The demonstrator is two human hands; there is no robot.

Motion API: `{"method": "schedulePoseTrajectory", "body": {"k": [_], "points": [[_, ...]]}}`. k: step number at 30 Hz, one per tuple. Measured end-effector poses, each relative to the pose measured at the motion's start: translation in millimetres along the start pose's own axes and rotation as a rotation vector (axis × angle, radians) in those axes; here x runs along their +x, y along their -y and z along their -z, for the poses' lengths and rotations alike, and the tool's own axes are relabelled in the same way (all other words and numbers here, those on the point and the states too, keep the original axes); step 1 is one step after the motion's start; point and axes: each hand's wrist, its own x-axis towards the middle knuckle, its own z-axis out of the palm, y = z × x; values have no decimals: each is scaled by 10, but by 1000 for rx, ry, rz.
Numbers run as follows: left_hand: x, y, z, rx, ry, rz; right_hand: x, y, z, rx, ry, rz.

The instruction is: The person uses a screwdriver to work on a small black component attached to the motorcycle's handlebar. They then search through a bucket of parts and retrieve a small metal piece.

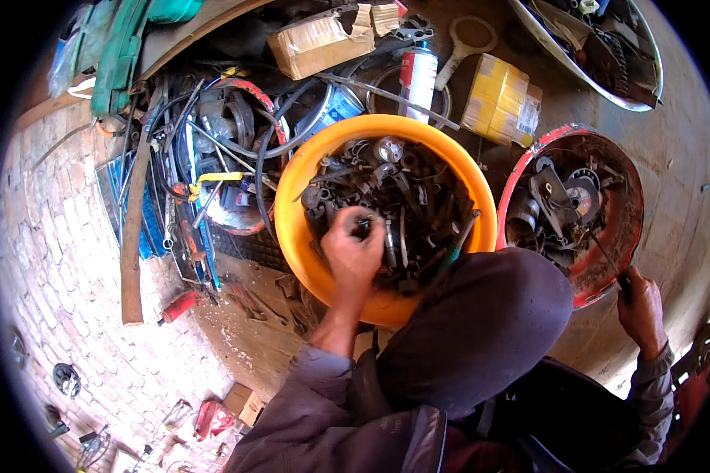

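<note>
Knee (473, 331) fills the foreground, between both hands. Orange basin (300, 197) of metal parts (418, 213) lies right under left hand (353, 252), fingers curled on a small part. Right hand (641, 309), well apart, grips a thin tool (607, 260) by red tray (631, 189).

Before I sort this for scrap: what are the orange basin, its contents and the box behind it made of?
Orange basin: likely plastic, smooth and evenly coloured. The parts the left hand digs through: dark, greasy metal, some bare silvery spots. Box: brown cardboard, taped, with worn edges.
</note>
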Motion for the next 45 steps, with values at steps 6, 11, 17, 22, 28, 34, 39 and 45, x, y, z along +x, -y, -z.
{"method": "schedulePoseTrajectory", "body": {"k": [6,11,17,22,28,34,39,45], "points": [[-43,276,551,33,-53,253,-27,-30,5,23,-21,-14],[-51,257,551,104,86,251,-33,-67,-36,21,-16,-21],[242,-39,424,456,19,-278,-42,-66,-45,29,-32,-9],[683,-351,146,565,199,-310,-44,-20,14,22,3,-39],[861,-525,18,533,346,-392,-33,-3,9,30,0,-18],[872,-429,-1,540,348,-516,-16,-25,1,47,-12,-12],[961,-500,36,538,535,-523,-35,-13,10,12,1,-33],[763,-356,251,614,608,-438,-33,-100,-35,20,-2,-55]]}}
